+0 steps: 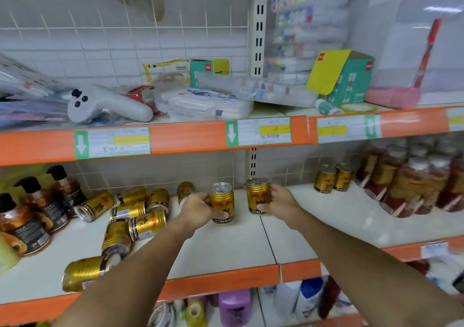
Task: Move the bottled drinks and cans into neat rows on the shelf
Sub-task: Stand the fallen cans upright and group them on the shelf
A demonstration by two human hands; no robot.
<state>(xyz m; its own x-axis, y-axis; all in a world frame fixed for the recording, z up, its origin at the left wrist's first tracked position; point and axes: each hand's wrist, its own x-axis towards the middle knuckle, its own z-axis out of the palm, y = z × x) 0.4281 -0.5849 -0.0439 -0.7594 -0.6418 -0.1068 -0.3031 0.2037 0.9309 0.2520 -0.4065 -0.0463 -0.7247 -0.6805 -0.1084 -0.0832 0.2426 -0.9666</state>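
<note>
Gold cans everywhere on this white shelf [226, 249], and both arms reach in from the bottom of the frame. Nearest the camera, lower left, one can [85, 272] lies on its side by the orange front edge. Just beyond it, left of centre, a heap of cans [130, 213] lies toppled, pointing every which way.

Centre frame now: the left hand [198, 210] grips an upright can [222, 203], fingers curled round its left side, thumb across the label. Right beside it, the right hand [280, 202] holds a second upright can [258, 196], fingers wrapped round its right side. The two cans stand close together with a small gap between them, both hands on the outer sides.

Behind the left hand, a lone can [185, 191] stands near the back wall. Far left, dark bottles [37, 208] with black caps stand in a diagonal line. Over at the right, two upright cans [332, 178] sit touching at the back, and wrapped bottle packs [411, 181] crowd the right edge.

Up top, the upper shelf [188, 139] carries a white controller [105, 104] and a green box [347, 80].
</note>
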